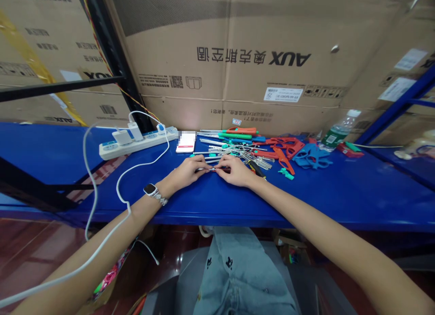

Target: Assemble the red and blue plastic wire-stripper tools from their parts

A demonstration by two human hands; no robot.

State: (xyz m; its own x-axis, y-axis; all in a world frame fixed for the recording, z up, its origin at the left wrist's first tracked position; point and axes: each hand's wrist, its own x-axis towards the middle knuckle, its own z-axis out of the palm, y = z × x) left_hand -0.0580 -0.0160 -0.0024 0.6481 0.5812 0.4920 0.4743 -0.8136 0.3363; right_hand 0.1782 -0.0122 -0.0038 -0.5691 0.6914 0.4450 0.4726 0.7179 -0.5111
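Note:
My left hand (pixel 193 172), a watch on its wrist, pinches one end of a thin metal rod (pixel 211 169) just above the blue shelf. Closed on the other end, my right hand (pixel 235 171) meets it almost fingertip to fingertip. Something dark red shows under the right fingers, too small to make out. Behind the hands lies a pile of metal rods and clips (pixel 263 160). A screwdriver (pixel 256 169) with a yellow and black handle rests beside my right hand. Orange gun-shaped plastic pieces (pixel 282 158), blue plastic pieces (pixel 311 158) and a small teal part (pixel 286 173) lie to the right.
Long-nosed lighters (pixel 238 136) lie at the back against a large cardboard box (pixel 217 43). A phone (pixel 186 142) and a white power strip (pixel 142 144) are on the left. A white cable (pixel 123 181) crosses my left forearm. A bottle (pixel 340 131) stands back right.

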